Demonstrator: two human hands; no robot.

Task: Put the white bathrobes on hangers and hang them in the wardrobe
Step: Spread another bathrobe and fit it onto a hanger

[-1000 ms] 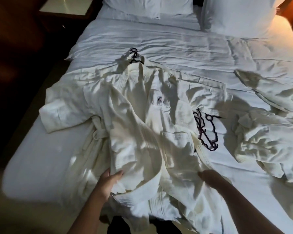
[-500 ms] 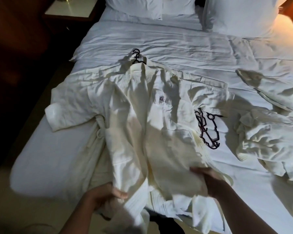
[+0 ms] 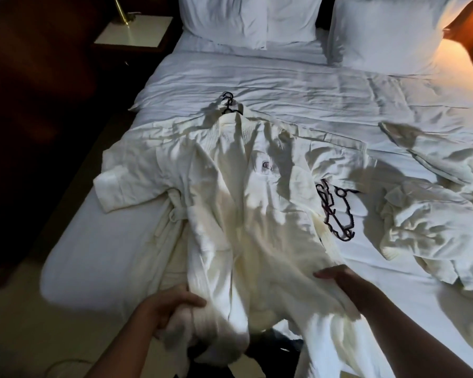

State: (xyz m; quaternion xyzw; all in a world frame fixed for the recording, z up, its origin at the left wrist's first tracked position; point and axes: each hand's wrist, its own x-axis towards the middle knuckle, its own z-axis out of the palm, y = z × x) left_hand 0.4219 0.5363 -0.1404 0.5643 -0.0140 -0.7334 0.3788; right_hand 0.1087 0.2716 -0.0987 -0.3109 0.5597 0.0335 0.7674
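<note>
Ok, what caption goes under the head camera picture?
Left hand and right hand hold the hem of a white bathrobe on its hanger, spread across the bed.

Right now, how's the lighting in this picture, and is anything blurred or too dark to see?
Head view: a warm orange glow falls beside the right pillow, while the room left of the bed is almost black. Head view: hard shadows streak the bathrobe, and its hem by the left hand is smeared with blur.
</note>
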